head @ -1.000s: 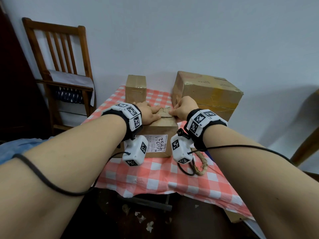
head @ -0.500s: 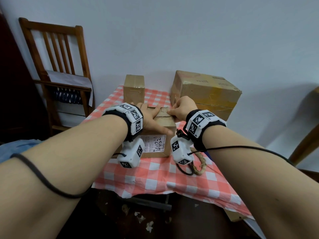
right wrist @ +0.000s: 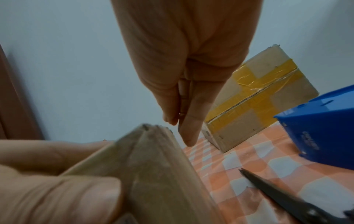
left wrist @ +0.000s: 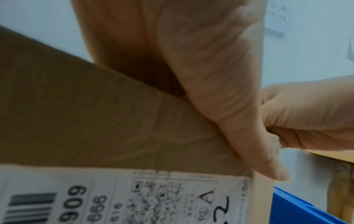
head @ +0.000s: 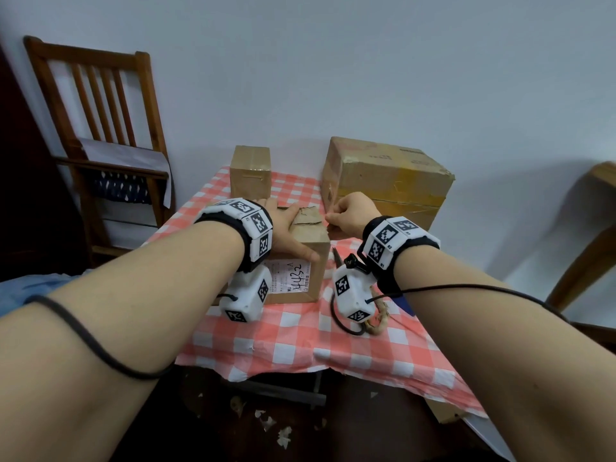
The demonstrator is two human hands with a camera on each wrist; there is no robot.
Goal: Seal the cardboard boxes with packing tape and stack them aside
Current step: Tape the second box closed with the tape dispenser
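A small cardboard box [head: 300,261] with a white label marked 4432 stands mid-table on the checked cloth. My left hand [head: 283,225] lies flat on its top, fingers stretched over the flaps and the thumb straight down the front right edge [left wrist: 249,144]. My right hand [head: 346,211] hovers just off the box's top right corner [right wrist: 153,159], fingers curled. Its thumb and forefinger [right wrist: 182,113] pinch a thin pale strip that looks like tape. The roll itself is hidden.
A small sealed box [head: 250,171] and a large box [head: 386,181] crossed with yellow tape [right wrist: 254,98] stand at the back by the wall. Scissors [right wrist: 283,197], a blue dispenser [right wrist: 321,124] and a rope loop [head: 380,315] lie to the right. A wooden chair [head: 100,145] stands left.
My left thumb slid from the box top down onto its front face. My right hand drew away rightward from the flap seam to just past the right corner.
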